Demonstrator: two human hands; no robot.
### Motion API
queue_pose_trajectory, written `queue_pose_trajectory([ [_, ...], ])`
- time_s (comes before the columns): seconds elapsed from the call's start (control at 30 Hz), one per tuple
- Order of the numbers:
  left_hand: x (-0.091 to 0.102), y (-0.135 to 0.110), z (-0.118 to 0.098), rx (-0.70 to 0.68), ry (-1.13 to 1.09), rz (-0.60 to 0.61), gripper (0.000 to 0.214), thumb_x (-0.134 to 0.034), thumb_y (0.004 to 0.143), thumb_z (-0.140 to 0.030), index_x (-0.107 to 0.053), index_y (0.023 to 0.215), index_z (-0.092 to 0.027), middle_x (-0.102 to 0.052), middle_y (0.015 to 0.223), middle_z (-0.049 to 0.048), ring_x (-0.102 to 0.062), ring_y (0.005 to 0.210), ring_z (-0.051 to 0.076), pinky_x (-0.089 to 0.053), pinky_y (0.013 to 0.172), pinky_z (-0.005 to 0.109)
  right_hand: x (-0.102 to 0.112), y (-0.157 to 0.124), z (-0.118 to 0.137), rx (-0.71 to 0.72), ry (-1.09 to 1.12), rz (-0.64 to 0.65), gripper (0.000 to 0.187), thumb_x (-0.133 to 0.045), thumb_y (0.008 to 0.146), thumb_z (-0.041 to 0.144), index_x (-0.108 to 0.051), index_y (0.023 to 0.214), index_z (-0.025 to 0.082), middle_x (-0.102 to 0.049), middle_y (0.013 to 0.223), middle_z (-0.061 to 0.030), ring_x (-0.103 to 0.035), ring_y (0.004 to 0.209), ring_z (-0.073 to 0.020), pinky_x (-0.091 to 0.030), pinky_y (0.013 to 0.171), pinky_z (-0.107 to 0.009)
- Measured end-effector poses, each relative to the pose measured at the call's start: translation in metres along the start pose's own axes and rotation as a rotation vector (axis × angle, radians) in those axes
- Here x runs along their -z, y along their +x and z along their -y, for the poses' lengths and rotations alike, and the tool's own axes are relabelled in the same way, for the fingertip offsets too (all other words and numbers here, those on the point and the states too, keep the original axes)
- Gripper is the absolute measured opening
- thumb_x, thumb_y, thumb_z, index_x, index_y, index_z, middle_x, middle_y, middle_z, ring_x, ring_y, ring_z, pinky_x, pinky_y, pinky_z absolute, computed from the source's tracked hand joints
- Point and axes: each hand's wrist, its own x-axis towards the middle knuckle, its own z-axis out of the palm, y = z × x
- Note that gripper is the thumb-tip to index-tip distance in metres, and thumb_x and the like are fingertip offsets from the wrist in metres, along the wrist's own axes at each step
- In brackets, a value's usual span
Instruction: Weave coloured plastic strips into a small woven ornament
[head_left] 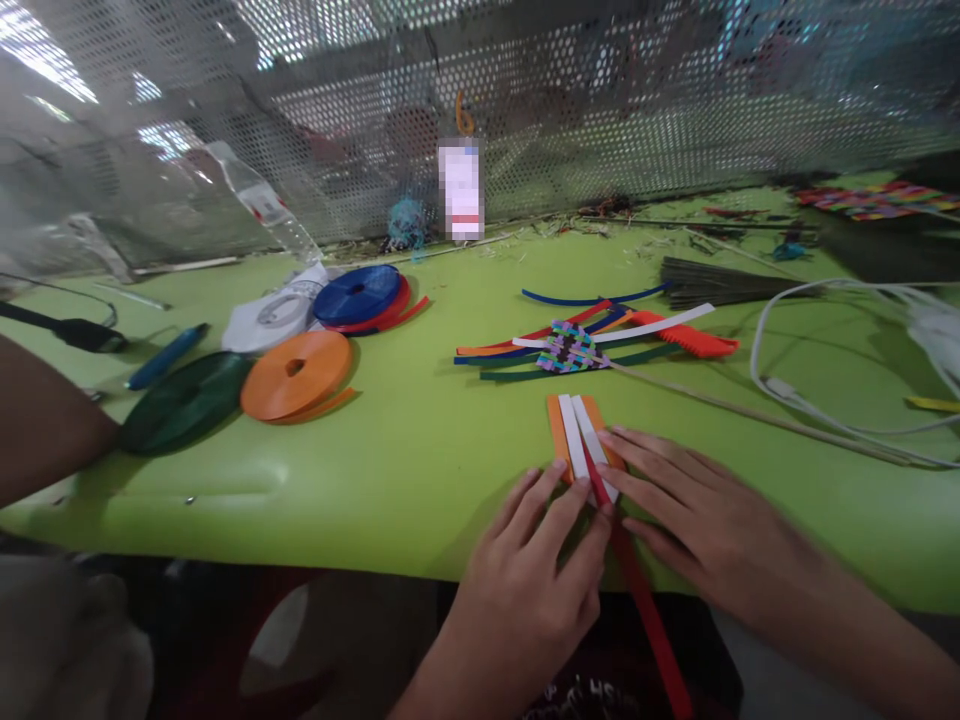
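Near the table's front edge, flat plastic strips lie side by side: orange strips [556,425] on the outside and white strips [574,430] between them. A red strip [645,600] runs up among the white ones, its long tail hanging over the edge. My left hand [536,570] presses its spread fingertips on the lower left of the strips and on the red one. From the right, my right hand [705,520] lays its stretched fingers on the right-hand strips. What lies beneath the fingertips is hidden.
Beyond the strips lie a woven checkered piece [568,350] on a stick and a red-handled tool [690,335]. At left are blue [356,293], orange [296,375] and green [187,400] strip rolls, a bottle [270,205] and another person's arm [49,425]. A white cable [761,330] lies right.
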Motion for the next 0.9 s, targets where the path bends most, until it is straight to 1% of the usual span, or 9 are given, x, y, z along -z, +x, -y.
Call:
queue_pose_trajectory([
  [0.07, 0.0, 0.0, 0.0, 0.0, 0.023, 0.006, 0.039, -0.056, 0.097, -0.012, -0.065, 0.134, -0.014, -0.064, 0.142, 0.0104, -0.054, 0.141, 0.03, -0.052, 0.118, 0.049, -0.001, -0.003, 0.0, 0.011, -0.005, 0.001, 0.037, -0.047, 0.103, 0.017, -0.064, 0.136, 0.014, -0.061, 0.149, -0.0155, -0.053, 0.142, -0.0285, -0.05, 0.114, -0.051],
  [0.17, -0.002, -0.001, -0.002, 0.003, 0.056, 0.012, 0.04, -0.055, 0.097, -0.013, -0.064, 0.136, -0.014, -0.063, 0.144, 0.012, -0.054, 0.142, 0.03, -0.052, 0.118, 0.049, -0.003, -0.008, 0.0, 0.023, -0.07, 0.017, 0.04, -0.047, 0.102, 0.014, -0.063, 0.139, 0.012, -0.06, 0.15, -0.0147, -0.054, 0.141, -0.0282, -0.047, 0.117, -0.05],
  [0.3, -0.004, -0.002, -0.005, 0.009, 0.058, 0.004, 0.044, -0.055, 0.097, -0.014, -0.062, 0.14, -0.014, -0.06, 0.146, 0.014, -0.051, 0.145, 0.031, -0.05, 0.119, 0.051, -0.004, -0.009, 0.002, 0.034, -0.139, 0.028, 0.043, -0.042, 0.105, 0.016, -0.058, 0.144, 0.008, -0.059, 0.151, -0.0169, -0.057, 0.137, -0.03, -0.047, 0.115, -0.053],
  [0.43, -0.007, -0.003, -0.008, 0.051, 0.054, -0.038, 0.042, -0.055, 0.094, -0.011, -0.065, 0.135, -0.014, -0.056, 0.147, 0.0192, -0.053, 0.143, 0.031, -0.052, 0.116, 0.05, -0.002, -0.005, 0.004, 0.015, -0.142, 0.029, 0.044, -0.04, 0.106, 0.021, -0.057, 0.146, 0.011, -0.058, 0.152, -0.0151, -0.055, 0.138, -0.031, -0.047, 0.113, -0.054],
  [0.5, -0.008, -0.003, -0.009, 0.055, 0.054, -0.039, 0.043, -0.055, 0.094, -0.012, -0.065, 0.136, -0.015, -0.058, 0.145, 0.0181, -0.053, 0.143, 0.031, -0.052, 0.116, 0.051, -0.001, -0.004, 0.005, -0.004, -0.127, 0.031, 0.043, -0.041, 0.107, 0.022, -0.058, 0.144, 0.012, -0.06, 0.149, -0.0147, -0.055, 0.138, -0.0317, -0.045, 0.113, -0.054],
  [0.63, -0.009, -0.002, -0.01, 0.048, 0.065, -0.044, 0.043, -0.054, 0.095, -0.013, -0.065, 0.136, -0.013, -0.064, 0.14, 0.0158, -0.055, 0.141, 0.033, -0.052, 0.116, 0.053, 0.003, -0.001, 0.006, -0.001, -0.116, 0.023, 0.039, -0.043, 0.106, 0.019, -0.062, 0.138, 0.01, -0.065, 0.139, -0.0179, -0.057, 0.133, -0.0344, -0.045, 0.112, -0.055],
  [0.7, -0.009, -0.001, -0.011, 0.048, 0.065, -0.055, 0.042, -0.054, 0.094, -0.012, -0.066, 0.134, -0.012, -0.064, 0.14, 0.0159, -0.055, 0.141, 0.033, -0.053, 0.116, 0.053, 0.005, 0.0, 0.007, 0.001, -0.122, 0.015, 0.037, -0.043, 0.105, 0.018, -0.062, 0.136, 0.008, -0.065, 0.135, -0.019, -0.057, 0.129, -0.0349, -0.045, 0.11, -0.055],
  [0.8, -0.009, 0.0, -0.01, 0.052, 0.055, -0.058, 0.038, -0.054, 0.094, -0.012, -0.068, 0.129, -0.012, -0.063, 0.141, 0.0166, -0.054, 0.141, 0.033, -0.053, 0.116, 0.052, 0.006, 0.001, 0.007, 0.017, -0.129, 0.017, 0.034, -0.045, 0.105, 0.017, -0.063, 0.133, 0.01, -0.064, 0.133, -0.018, -0.056, 0.127, -0.0346, -0.045, 0.109, -0.053],
  [0.9, -0.009, 0.0, -0.01, 0.049, 0.056, -0.058, 0.039, -0.054, 0.093, -0.012, -0.068, 0.129, -0.011, -0.062, 0.143, 0.014, -0.052, 0.143, 0.033, -0.052, 0.117, 0.051, 0.007, 0.0, 0.008, 0.026, -0.136, 0.024, 0.035, -0.046, 0.104, 0.016, -0.062, 0.134, 0.011, -0.063, 0.133, -0.0172, -0.056, 0.125, -0.0349, -0.045, 0.107, -0.054],
])
